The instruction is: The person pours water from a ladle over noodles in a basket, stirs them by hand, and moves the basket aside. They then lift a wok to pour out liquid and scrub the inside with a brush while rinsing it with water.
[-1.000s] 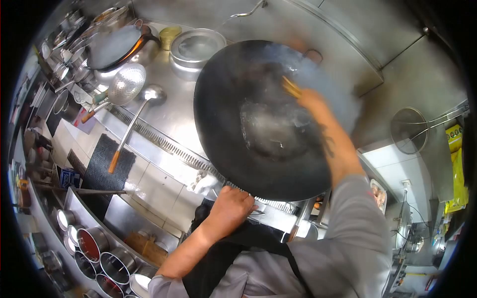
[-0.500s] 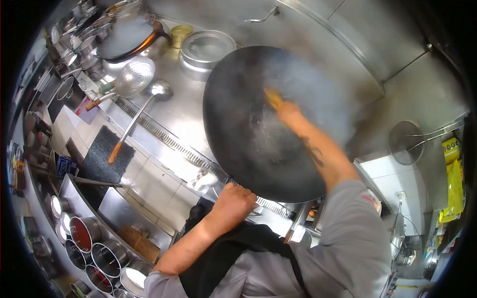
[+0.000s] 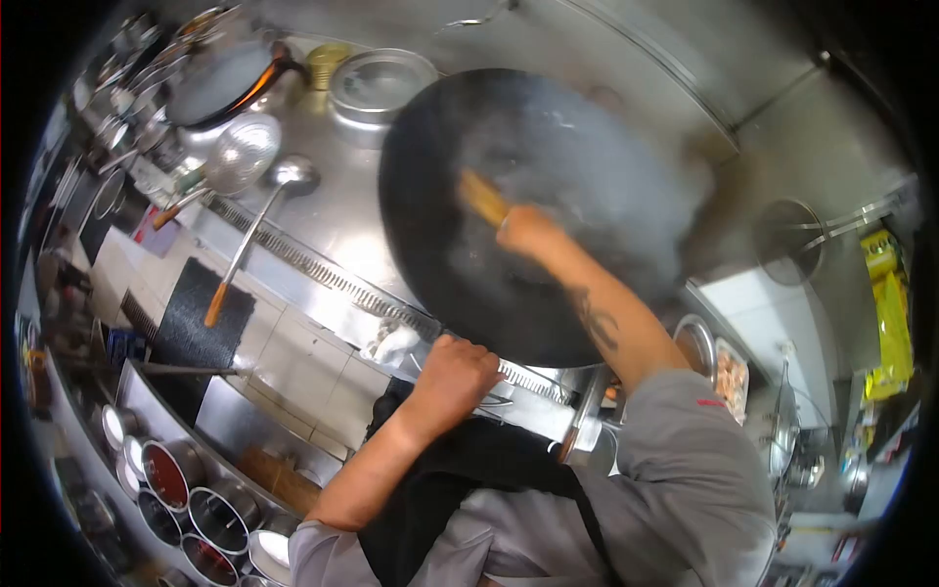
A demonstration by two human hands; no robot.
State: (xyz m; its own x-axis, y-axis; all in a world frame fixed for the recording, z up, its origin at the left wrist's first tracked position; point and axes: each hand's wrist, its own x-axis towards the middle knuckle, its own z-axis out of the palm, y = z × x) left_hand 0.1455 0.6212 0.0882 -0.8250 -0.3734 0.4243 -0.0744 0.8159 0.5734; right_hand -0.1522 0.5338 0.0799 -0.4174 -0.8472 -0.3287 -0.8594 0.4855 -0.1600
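Note:
A large black wok (image 3: 430, 225) full of steam takes up the middle of the view, tilted with its inside toward me. My right hand (image 3: 533, 233) reaches into it, closed around a yellowish bamboo wok brush (image 3: 481, 196). The bristle end, blurred by motion, is over the wok's inner surface. At the near edge of the stove, just below the wok's rim, my left hand (image 3: 455, 377) is closed in a fist. What its fingers hold, if anything, is hidden.
Left of the wok lie a ladle (image 3: 295, 174) and a perforated strainer (image 3: 245, 152) on the steel stovetop (image 3: 342, 210). Behind them stand a metal ring (image 3: 383, 83), a gold tin (image 3: 328, 64) and another wok (image 3: 220, 83). Several seasoning pots (image 3: 220, 519) sit lower left.
My right hand has swept the brush leftward across the wok. Steam has thickened inside it. The whole view has shifted slightly; my left hand remains by the near rim.

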